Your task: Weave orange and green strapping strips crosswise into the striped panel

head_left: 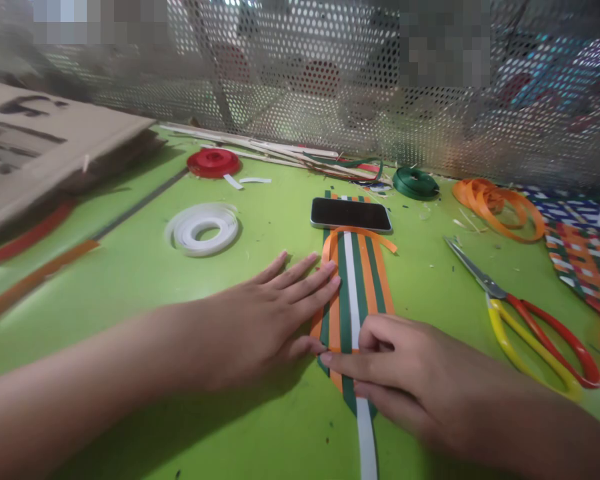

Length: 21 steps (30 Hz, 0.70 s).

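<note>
Several orange, green and white plastic strips (356,280) lie side by side on the green table (260,427), running away from me. A black phone (351,215) rests across their far end. My left hand (265,320) lies flat with fingers stretched out, its fingertips pressing the left edge of the strips. My right hand (405,370) is closed in a pinch on an orange strip that crosses the others near their near end. A loose orange strip end curls just below the phone.
Scissors (525,320) with red and yellow handles lie to the right. Rolls of white strip (203,229), red strip (213,163), green strip (415,182) and orange strip (497,203) sit around. A woven mat (587,263) lies far right, cardboard (40,153) far left, a perforated metal screen behind.
</note>
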Available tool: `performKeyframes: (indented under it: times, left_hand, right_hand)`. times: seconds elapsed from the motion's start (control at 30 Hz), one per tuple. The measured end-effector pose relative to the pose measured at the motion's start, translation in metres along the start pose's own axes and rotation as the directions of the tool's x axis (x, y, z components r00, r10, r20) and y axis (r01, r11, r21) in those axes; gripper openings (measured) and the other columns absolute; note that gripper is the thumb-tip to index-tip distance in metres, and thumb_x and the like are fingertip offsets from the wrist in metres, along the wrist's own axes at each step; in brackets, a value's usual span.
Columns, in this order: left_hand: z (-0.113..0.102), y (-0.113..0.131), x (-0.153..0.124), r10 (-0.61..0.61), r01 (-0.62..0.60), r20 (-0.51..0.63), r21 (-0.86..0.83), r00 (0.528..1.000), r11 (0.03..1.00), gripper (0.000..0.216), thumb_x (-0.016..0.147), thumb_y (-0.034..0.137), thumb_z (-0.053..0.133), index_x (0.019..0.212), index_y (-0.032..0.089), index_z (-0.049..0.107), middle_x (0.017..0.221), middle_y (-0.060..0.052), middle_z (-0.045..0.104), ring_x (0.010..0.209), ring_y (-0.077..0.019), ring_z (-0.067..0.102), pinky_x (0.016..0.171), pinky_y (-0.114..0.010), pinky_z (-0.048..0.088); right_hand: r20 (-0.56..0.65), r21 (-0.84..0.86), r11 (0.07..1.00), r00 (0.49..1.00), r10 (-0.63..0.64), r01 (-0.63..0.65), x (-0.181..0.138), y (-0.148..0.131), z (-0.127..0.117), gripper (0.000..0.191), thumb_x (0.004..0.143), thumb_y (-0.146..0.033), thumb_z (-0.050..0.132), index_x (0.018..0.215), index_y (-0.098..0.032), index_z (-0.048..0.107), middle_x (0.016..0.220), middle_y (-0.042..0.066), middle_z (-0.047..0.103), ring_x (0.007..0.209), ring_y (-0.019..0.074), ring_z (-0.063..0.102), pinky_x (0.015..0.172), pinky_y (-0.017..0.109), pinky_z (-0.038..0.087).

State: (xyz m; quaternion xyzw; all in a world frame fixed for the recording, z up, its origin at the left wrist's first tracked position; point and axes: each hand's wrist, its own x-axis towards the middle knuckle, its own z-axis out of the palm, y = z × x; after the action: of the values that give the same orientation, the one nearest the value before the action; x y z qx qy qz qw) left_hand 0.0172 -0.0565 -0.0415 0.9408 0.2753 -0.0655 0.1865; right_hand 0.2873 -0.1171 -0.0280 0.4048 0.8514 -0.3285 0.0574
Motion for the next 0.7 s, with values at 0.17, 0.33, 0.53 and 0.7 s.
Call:
performKeyframes:
  times: [0.17, 0.33, 0.53, 0.7]
  left_hand:
    - [-0.005, 0.002, -0.001, 0.002, -0.002, 0.015, -0.005, 1.000, 1.000, 0.073, 0.115, 0.052, 0.034, 0.176, 0.023, 0.009, 0.180, -0.005, 0.001, 0.167, -0.0323, -0.001, 0.137, -0.056, -0.002]
    - [-0.009, 0.003, 0.000, 0.002, -0.001, 0.021, -0.019, 1.000, 1.000, 0.073, 0.113, 0.051, 0.038, 0.176, 0.023, 0.013, 0.179, -0.006, 0.003, 0.167, -0.0346, 0.001, 0.137, -0.059, 0.001]
    - [-0.013, 0.006, 0.001, -0.017, 0.017, 0.083, -0.003, 0.996, 1.000, 0.075, 0.112, 0.051, 0.035, 0.176, 0.020, 0.010, 0.178, -0.007, -0.004, 0.166, -0.0334, -0.005, 0.136, -0.060, 0.000]
    - [-0.013, 0.010, 0.002, -0.044, 0.041, 0.103, 0.031, 0.994, 0.999, 0.075, 0.112, 0.051, 0.032, 0.175, 0.019, 0.007, 0.176, -0.006, -0.008, 0.165, -0.0316, -0.008, 0.136, -0.059, -0.001]
  right_hand:
    - [0.009, 0.031, 1.000, 1.000, -0.001, 0.001, -0.001, -0.001, -0.001, 0.037, 0.114, -0.040, 0.049, 0.146, -0.045, 0.066, 0.102, 0.001, 0.058, 0.086, 0.0174, 0.057, 0.076, 0.031, 0.046]
    - [-0.002, 0.054, 0.998, 1.000, -0.011, 0.011, -0.001, -0.002, 0.000, 0.035, 0.113, -0.038, 0.050, 0.143, -0.044, 0.068, 0.102, 0.001, 0.059, 0.088, 0.0177, 0.057, 0.078, 0.032, 0.047]
    - [0.047, 0.022, 0.999, 0.998, 0.035, -0.036, 0.000, -0.002, 0.000, 0.040, 0.114, -0.041, 0.047, 0.150, -0.048, 0.064, 0.104, 0.002, 0.059, 0.087, 0.0193, 0.057, 0.079, 0.034, 0.050]
    - [0.050, 0.022, 0.999, 0.998, 0.044, -0.045, 0.000, -0.002, -0.001, 0.041, 0.113, -0.040, 0.047, 0.150, -0.047, 0.064, 0.106, 0.002, 0.059, 0.086, 0.0191, 0.059, 0.079, 0.035, 0.051]
